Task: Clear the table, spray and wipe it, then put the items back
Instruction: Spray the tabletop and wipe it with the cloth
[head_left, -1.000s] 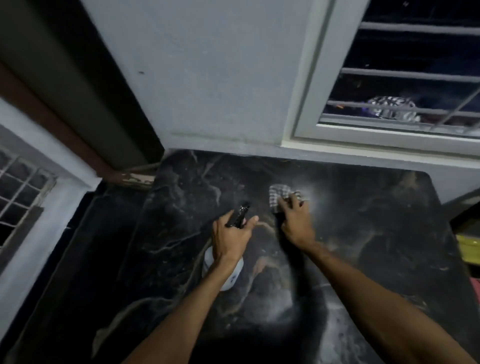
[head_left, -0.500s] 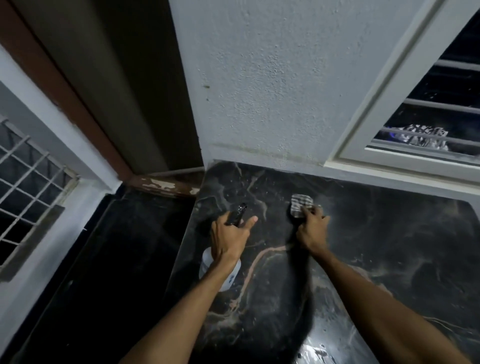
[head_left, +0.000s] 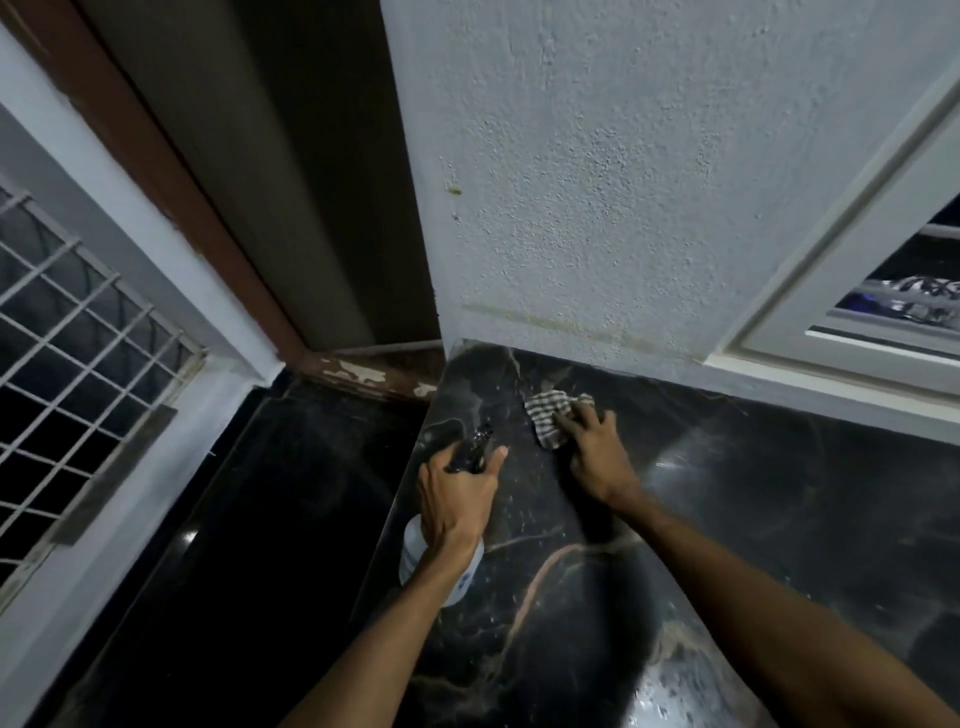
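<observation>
Since half a second ago, my right hand (head_left: 597, 457) is sliding the checked cloth (head_left: 550, 418) further toward the back left corner of the table (head_left: 779, 519), and the wall is now filling more of the head view while the window is slipping off to the right. Only 1 view is showing all this. My right hand is lying palm down with its fingers spread and pressing flat on the near edge of the cloth, which is sitting crumpled on the dark marbled tabletop just beside the pale textured wall (head_left: 623, 182). My left hand (head_left: 457, 499) is wrapping closed around the neck of the spray bottle (head_left: 415, 551), with its thumb pointing forward beside the black nozzle (head_left: 475, 447), which is aiming toward the corner; the bottle's white body is showing below my wrist, over the table's left edge. I cannot tell whether a finger is pulling the trigger. Small droplets and wet streaks are glinting on the surface near both forearms. Left of the table, a dark floor (head_left: 234, 545) is running to a barred window (head_left: 67, 364), and a brown door frame (head_left: 171, 171) is meeting the wall's corner. Another window frame (head_left: 831, 291) is standing at the right.
</observation>
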